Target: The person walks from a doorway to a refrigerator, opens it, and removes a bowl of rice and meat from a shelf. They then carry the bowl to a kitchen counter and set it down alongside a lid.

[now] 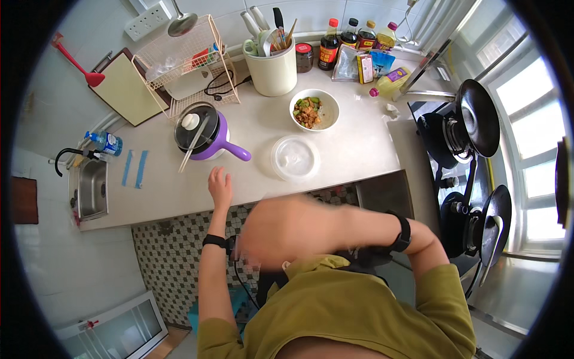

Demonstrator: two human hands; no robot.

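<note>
My left hand [219, 186] is empty, its fingers a little apart, over the front part of the white counter. Just beyond it stands a purple electric pot [214, 144] with its handle towards the right. A pair of chopsticks [193, 144] lies across its glass lid [187, 122]. Raised close to the camera, my right hand [287, 229] is large and blurred; its fingers cannot be made out. A white bowl [331, 117] holds rice topped with browned meat and green vegetable pieces [308, 112]. In front of the bowl rests a round clear plastic lid or container [294, 158].
Along the wall are a wire rack [184, 67], a cream utensil holder [272, 72], a jar [304, 57] and several sauce bottles [329, 45]. A sink [93, 188] is at left. On the right, a gas stove [448, 172] carries two black woks [479, 119].
</note>
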